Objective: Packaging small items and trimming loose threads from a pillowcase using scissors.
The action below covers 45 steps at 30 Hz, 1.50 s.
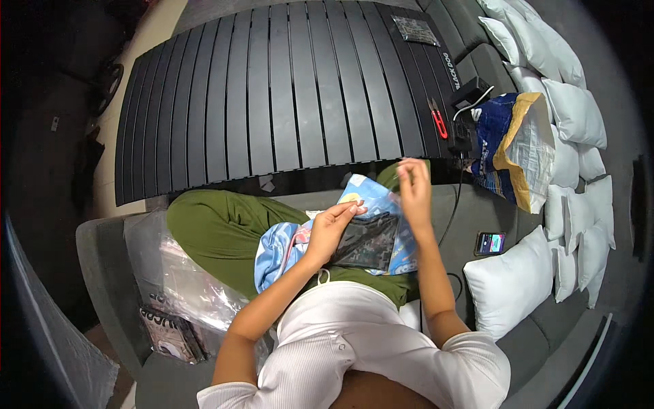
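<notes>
Across my lap lies a light-blue printed cloth with pink and white parts, together with a flat blue printed piece. On top of them rests a dark, camouflage-patterned piece, which looks like a pouch or folded fabric. My left hand is over its left edge, thumb and fingertips pinched together at a tiny pale spot too small to name. My right hand is raised beside the blue piece's right edge. Its fingers are bent together, and whatever they hold, if anything, is too fine to make out.
A black slatted table stands ahead, bearing red-handled snips and a packaged dark item. To the right are an open blue sack, a phone and white pillows. Clear plastic bags lie at left on the grey sofa.
</notes>
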### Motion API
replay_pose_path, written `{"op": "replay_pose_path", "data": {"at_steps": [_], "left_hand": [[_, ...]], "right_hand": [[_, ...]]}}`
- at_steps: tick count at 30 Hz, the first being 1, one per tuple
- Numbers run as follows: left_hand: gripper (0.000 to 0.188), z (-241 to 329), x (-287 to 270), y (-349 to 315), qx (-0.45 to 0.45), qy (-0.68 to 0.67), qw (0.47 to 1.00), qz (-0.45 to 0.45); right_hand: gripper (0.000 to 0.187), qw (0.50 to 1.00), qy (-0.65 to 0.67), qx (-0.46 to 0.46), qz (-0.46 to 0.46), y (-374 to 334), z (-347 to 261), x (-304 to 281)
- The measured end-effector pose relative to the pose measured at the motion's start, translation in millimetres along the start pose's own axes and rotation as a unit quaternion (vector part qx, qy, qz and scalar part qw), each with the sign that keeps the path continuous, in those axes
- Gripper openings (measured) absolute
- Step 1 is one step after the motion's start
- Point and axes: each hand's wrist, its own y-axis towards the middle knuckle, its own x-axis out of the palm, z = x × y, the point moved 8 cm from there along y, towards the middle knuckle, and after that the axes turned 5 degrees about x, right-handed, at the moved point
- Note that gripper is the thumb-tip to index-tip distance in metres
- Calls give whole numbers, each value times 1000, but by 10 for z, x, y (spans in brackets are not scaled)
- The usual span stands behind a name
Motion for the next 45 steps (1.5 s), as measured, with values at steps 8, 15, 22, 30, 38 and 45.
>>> {"op": "replay_pose_path", "data": {"at_steps": [8,15,22,30,38,45], "left_hand": [[29,24,-13,28,2,-27,999,20],[28,47,-34,22,0,-23,999,30],[29,-14,-207,-26,-8,-25,998,65],[27,48,-167,-2,7,-5,997,72],[24,722,-42,-40,114,126,985,38],[23,1337,-61,-12,233,207,950,28]], "right_hand": [[13,849,419,322,1,140,1161,-248],[11,696,616,360,78,136,2175,-504],[13,756,513,311,263,14,2374,-780],[27,949,-125,225,185,-26,2065,-840],[30,997,8,50,-65,120,680,-159],[82,821,473,5,-321,-49,55,521]]}}
